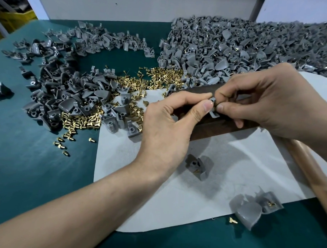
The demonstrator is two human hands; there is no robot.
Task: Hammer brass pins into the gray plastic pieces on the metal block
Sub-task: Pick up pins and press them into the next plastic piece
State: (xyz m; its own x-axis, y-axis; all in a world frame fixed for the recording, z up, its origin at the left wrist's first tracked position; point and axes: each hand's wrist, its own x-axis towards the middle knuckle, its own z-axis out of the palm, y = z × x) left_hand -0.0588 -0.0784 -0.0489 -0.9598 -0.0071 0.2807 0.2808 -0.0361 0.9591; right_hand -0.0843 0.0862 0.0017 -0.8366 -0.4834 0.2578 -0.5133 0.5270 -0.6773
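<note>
Closest, on the white sheet (175, 198) over the green worktop (27, 174), lie a few done pieces (248, 213) with pins in them and one loose pin (233, 220). The wooden hammer handle (309, 171) lies under the right arm, and no hand holds it. A bit farther, both hands meet over the dark metal block (220, 126). The left hand (168, 124) has its grip pinching the gray piece (214, 114) with thumb and fingers, just above the block. The right hand (261, 101) has its grip pinching at the same piece. I think it is pushing a pin in, but the pin is hidden. The piece looks light, hard and smooth, so it could slip. It seems best held by its thick end near the hole, not by the thin curved wing. Behind, the brass pins (79, 123) lie in loose heaps, tiny and quick to roll. Farthest back are big piles (235, 46) of gray pieces. I see no box or bowl; everything lies loose on the worktop.
</note>
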